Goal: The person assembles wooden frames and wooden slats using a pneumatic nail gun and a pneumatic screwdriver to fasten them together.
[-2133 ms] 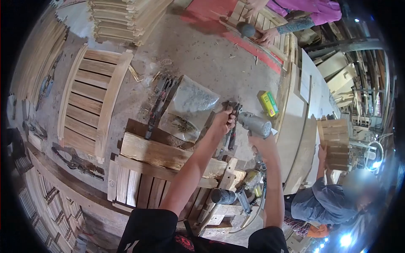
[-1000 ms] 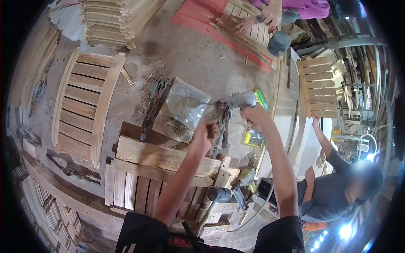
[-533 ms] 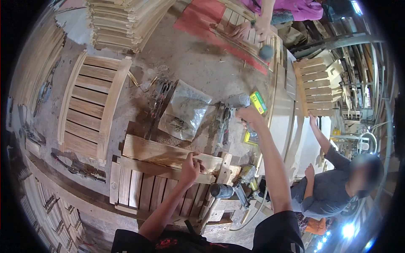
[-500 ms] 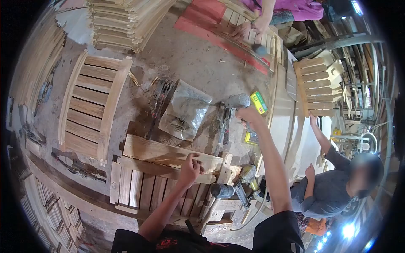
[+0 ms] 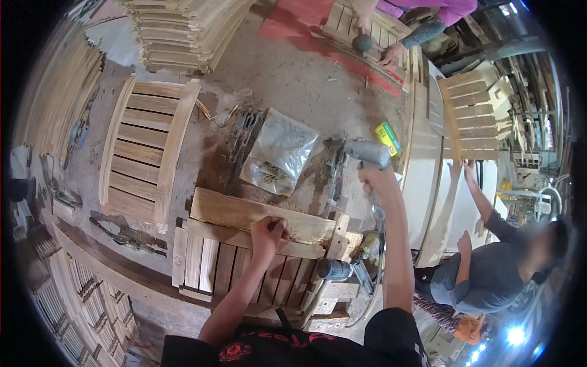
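Note:
My right hand point(image 5: 374, 178) is wrapped around the grip of a grey pistol-shaped power tool point(image 5: 367, 153), raised over the right side of the workbench. My left hand point(image 5: 269, 235) is closed, fingers curled at the edge of a wooden board point(image 5: 226, 209); I cannot tell what its fingertips hold. Beneath that hand lies a slatted wooden panel point(image 5: 211, 263), partly covered by my forearm. At the panel's right end, a black-headed mallet point(image 5: 334, 270) rests beside a nail gun point(image 5: 363, 278). A clear plastic bag point(image 5: 281, 153) lies beyond the board.
A finished-looking slatted panel point(image 5: 142, 147) lies left, with stacked wood strips point(image 5: 177, 33) behind. A yellow-green box point(image 5: 387, 138) sits by the tool. At the far side a person's hand point(image 5: 391, 55) works with a mallet point(image 5: 362, 43); another person point(image 5: 489, 263) stands right, touching a slatted panel point(image 5: 471, 116).
My right hand has lifted the grey tool slightly to the right. My left hand has shifted a little along the board. The far person's hands and mallet have moved.

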